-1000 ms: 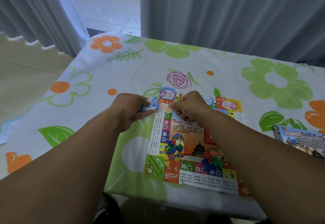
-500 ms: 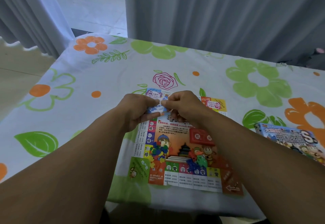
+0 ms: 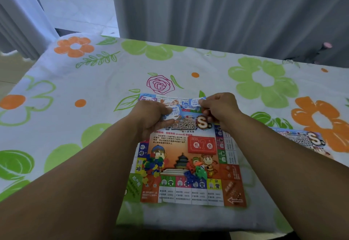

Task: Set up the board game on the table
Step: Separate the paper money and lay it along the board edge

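Game board [image 3: 229,156]: we see a printed paper sheet lying flat on the near middle of the table, its front edge close to the table's near edge.
Left hand [image 3: 151,121]: we find it over the board's far left part, the thumb pressed on top of a small stack of banknotes [image 3: 174,111] and the fingers curled beneath, clamped on the stack.
Right hand [image 3: 221,111]: we find it over the board's far right part, thumb and forefinger pinched together on a single banknote [image 3: 195,102]; the other fingers are curled into the palm.
Notes: we read both as blue-and-white play money; the single note is held just beside the stack, apart from it.
Red card deck [image 3: 202,145]: we place it on the board, right of centre, face down, below the title lettering.
Plastic pieces [image 3: 152,166]: we note a mixed-colour heap on the board's left side.
Blue and green pieces [image 3: 194,173]: we note a second small heap near the board's front centre.
Game box [image 3: 302,139]: we see it on the table just right of the board, partly hidden by the right forearm.
Tablecloth [image 3: 94,88]: white with green and orange flowers.
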`<action>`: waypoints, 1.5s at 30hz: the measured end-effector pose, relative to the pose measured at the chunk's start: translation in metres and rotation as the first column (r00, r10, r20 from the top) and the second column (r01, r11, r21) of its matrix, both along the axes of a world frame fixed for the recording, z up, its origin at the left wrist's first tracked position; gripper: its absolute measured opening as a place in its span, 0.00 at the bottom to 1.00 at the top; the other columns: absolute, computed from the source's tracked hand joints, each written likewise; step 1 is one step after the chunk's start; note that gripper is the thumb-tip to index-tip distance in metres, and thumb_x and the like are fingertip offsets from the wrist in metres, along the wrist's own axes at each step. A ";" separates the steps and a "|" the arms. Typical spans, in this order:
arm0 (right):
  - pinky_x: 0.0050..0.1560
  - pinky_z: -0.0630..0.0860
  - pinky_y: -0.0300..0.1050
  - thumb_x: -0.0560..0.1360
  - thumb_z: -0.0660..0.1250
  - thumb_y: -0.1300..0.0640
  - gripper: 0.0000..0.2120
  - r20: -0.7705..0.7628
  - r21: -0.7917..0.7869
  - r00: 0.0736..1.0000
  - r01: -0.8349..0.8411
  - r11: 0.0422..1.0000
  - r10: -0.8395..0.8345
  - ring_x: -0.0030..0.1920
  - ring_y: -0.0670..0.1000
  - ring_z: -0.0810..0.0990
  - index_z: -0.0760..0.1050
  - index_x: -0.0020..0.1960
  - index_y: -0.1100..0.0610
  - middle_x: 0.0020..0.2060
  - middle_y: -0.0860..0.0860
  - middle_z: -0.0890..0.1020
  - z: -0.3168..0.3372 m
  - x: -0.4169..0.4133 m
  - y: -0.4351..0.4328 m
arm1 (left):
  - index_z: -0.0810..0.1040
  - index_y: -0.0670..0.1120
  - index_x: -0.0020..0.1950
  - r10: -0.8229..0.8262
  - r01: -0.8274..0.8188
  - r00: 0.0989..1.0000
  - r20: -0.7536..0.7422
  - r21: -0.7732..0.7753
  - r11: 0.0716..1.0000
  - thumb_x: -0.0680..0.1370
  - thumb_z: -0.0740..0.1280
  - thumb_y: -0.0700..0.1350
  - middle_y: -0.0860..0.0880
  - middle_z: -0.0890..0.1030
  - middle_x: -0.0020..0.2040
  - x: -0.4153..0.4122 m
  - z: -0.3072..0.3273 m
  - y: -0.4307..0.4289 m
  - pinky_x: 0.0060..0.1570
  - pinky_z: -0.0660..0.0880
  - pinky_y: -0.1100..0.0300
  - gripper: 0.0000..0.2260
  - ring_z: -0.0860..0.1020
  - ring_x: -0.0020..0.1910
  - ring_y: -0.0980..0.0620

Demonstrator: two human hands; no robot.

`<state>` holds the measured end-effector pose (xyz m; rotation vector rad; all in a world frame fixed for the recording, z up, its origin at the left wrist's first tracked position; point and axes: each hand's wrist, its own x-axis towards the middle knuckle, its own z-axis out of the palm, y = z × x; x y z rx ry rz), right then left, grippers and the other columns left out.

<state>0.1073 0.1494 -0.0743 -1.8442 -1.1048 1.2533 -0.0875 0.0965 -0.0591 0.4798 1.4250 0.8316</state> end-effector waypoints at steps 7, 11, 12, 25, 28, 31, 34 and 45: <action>0.25 0.71 0.39 0.72 0.78 0.58 0.11 0.064 0.002 0.998 -0.012 1.000 0.011 0.20 0.46 0.74 0.79 0.42 0.64 0.29 0.56 0.80 -0.011 -0.005 0.006 | 0.77 0.34 0.59 0.004 -0.004 1.000 -0.023 -0.003 1.000 0.79 0.69 0.35 0.45 0.75 0.38 0.011 -0.001 0.001 0.39 0.84 0.56 0.10 0.80 0.23 0.55; 0.36 0.81 0.51 0.68 0.80 0.52 0.19 0.212 0.028 0.977 -0.022 0.999 0.016 0.32 0.54 0.82 0.79 0.45 0.66 0.35 0.57 0.83 -0.015 -0.006 0.007 | 0.77 0.33 0.61 0.008 -0.008 0.999 -0.033 -0.002 1.000 0.79 0.70 0.36 0.46 0.74 0.37 0.012 -0.003 0.002 0.41 0.84 0.55 0.13 0.79 0.22 0.55; 0.41 0.83 0.54 0.68 0.80 0.50 0.20 0.269 0.047 0.963 -0.028 0.999 0.014 0.36 0.56 0.84 0.79 0.45 0.66 0.37 0.58 0.84 -0.015 -0.005 0.007 | 0.77 0.34 0.61 0.006 -0.006 1.000 -0.027 -0.003 1.000 0.79 0.70 0.36 0.46 0.75 0.37 0.012 -0.004 0.002 0.40 0.84 0.54 0.13 0.79 0.22 0.55; 0.27 0.69 0.40 0.77 0.72 0.56 0.11 0.073 0.076 0.962 -0.269 0.960 0.264 0.26 0.48 0.72 0.79 0.45 0.65 0.31 0.53 0.78 0.000 -0.015 -0.006 | 0.81 0.36 0.54 0.006 -0.005 1.000 0.016 -0.008 1.000 0.77 0.72 0.37 0.39 0.84 0.53 0.012 -0.009 0.006 0.35 0.83 0.60 0.08 0.87 0.42 0.44; 0.28 0.71 0.40 0.77 0.72 0.56 0.12 0.065 0.073 0.990 -0.128 0.989 0.124 0.24 0.48 0.72 0.77 0.39 0.62 0.29 0.54 0.76 -0.004 -0.011 0.000 | 0.81 0.37 0.54 0.004 -0.004 1.000 -0.026 -0.013 1.000 0.78 0.71 0.36 0.40 0.82 0.56 0.009 -0.011 0.006 0.37 0.84 0.58 0.07 0.86 0.43 0.44; 0.27 0.70 0.39 0.76 0.73 0.55 0.12 0.119 0.048 0.989 -0.095 0.994 0.089 0.24 0.48 0.73 0.77 0.40 0.62 0.30 0.55 0.77 -0.009 -0.007 0.003 | 0.80 0.37 0.56 0.008 -0.009 1.000 -0.025 -0.020 1.000 0.77 0.71 0.36 0.39 0.82 0.57 0.007 -0.012 0.006 0.37 0.84 0.58 0.08 0.86 0.41 0.45; 0.34 0.77 0.44 0.74 0.76 0.54 0.14 0.154 0.033 0.986 -0.075 0.997 0.069 0.32 0.52 0.80 0.78 0.42 0.65 0.37 0.57 0.82 -0.013 -0.008 0.006 | 0.79 0.36 0.58 0.016 -0.016 1.000 -0.003 -0.027 1.000 0.78 0.71 0.37 0.41 0.83 0.50 0.005 -0.009 0.006 0.38 0.84 0.56 0.10 0.86 0.36 0.47; 0.25 0.67 0.41 0.75 0.74 0.51 0.12 0.035 0.063 0.900 -0.435 0.898 0.434 0.27 0.48 0.70 0.80 0.42 0.60 0.35 0.53 0.80 0.005 -0.033 -0.009 | 0.79 0.37 0.58 0.015 -0.014 1.000 0.007 -0.016 1.000 0.78 0.72 0.42 0.39 0.86 0.47 0.000 -0.011 0.006 0.47 0.83 0.51 0.12 0.86 0.43 0.42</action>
